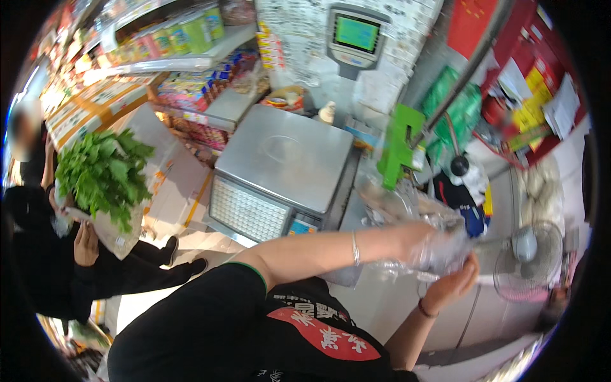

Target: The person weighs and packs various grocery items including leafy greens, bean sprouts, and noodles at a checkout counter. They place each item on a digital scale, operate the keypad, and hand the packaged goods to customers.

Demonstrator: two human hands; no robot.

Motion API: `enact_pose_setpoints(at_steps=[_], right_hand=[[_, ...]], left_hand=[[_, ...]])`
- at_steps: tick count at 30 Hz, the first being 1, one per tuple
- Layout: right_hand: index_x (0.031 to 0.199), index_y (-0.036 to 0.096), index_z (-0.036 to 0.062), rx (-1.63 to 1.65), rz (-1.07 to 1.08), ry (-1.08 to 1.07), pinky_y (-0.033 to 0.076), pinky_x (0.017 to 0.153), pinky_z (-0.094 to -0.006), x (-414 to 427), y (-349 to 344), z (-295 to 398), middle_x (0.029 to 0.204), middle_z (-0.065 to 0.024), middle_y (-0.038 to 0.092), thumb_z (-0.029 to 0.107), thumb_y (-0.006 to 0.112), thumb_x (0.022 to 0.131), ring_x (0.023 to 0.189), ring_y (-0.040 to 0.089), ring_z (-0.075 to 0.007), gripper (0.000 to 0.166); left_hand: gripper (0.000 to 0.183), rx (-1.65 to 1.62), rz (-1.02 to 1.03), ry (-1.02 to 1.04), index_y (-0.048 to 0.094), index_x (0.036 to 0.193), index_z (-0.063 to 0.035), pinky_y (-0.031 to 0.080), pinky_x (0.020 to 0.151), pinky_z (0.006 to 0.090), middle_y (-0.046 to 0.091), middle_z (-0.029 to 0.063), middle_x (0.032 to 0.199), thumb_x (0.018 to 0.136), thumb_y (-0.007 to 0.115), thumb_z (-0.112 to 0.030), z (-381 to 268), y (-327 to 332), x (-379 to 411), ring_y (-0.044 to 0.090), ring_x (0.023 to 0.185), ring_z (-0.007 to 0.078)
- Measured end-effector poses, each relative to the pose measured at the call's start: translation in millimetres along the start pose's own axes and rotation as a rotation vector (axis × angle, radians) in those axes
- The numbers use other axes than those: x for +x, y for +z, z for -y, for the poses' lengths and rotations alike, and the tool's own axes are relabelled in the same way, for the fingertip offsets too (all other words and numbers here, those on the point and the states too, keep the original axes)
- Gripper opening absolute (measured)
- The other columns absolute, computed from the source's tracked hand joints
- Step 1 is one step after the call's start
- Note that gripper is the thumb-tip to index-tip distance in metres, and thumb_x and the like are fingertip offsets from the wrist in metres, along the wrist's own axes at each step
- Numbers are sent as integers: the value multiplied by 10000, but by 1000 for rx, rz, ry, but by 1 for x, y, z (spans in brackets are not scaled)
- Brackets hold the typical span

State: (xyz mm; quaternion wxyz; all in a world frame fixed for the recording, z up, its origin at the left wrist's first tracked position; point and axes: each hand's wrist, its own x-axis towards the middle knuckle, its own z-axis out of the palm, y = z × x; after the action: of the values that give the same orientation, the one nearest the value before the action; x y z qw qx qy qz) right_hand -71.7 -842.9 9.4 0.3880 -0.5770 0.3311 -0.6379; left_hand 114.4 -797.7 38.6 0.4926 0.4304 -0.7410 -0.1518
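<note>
My left hand [420,241], a silver bracelet on its wrist, reaches across to the right and grips clear plastic bags [444,253]; motion blurs its fingers. Just below it, my right hand [451,284], with a dark red bracelet, holds the lower right edge of the same plastic, its fingertips partly hidden. More thin clear plastic [391,205] lies beside a green bag-sealing device [401,148]. A shop scale [286,153] stands left of my hands, its steel pan bare, its keypad towards me and its lit display [357,33] on a post behind.
At the left, a person in black [47,267] holds a bag of leafy greens [102,174] near stacked cartons [172,167]. Packaged goods fill the shelves [234,43]. A metal pole [463,71] slants above the counter; a fan [527,260] and a red box of papers [525,160] are at right.
</note>
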Motion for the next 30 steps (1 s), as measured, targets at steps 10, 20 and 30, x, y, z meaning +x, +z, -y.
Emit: enact_pose_setpoints(at_steps=[10, 20, 30], right_hand=[[1203, 552, -40, -221, 1136, -5, 385, 993, -363, -24, 63, 105, 1176, -149, 585, 203, 629, 877, 1118, 542, -260, 413], [973, 667, -31, 343, 1758, 174, 487, 794, -302, -181, 215, 102, 968, -145, 673, 25, 557, 884, 885, 636, -222, 153], [1047, 631, -57, 524, 2190, 436, 511, 822, -265, -306, 264, 130, 989, -111, 673, 37, 521, 949, 902, 648, -151, 175]], left_hand=[[149, 111, -514, -463, 617, 971, -67, 509, 714, 325, 644, 84, 799, 949, 559, -202, -104, -147, -122, 627, 785, 213], [319, -10, -1086, -500, 555, 1168, -52, 522, 807, 345, 631, 110, 1009, 919, 625, -238, -260, -200, -280, 631, 920, 205], [291, 434, -1827, -486, 536, 1177, -41, 503, 713, 258, 652, 75, 963, 966, 555, -240, -351, -217, -429, 631, 792, 124]])
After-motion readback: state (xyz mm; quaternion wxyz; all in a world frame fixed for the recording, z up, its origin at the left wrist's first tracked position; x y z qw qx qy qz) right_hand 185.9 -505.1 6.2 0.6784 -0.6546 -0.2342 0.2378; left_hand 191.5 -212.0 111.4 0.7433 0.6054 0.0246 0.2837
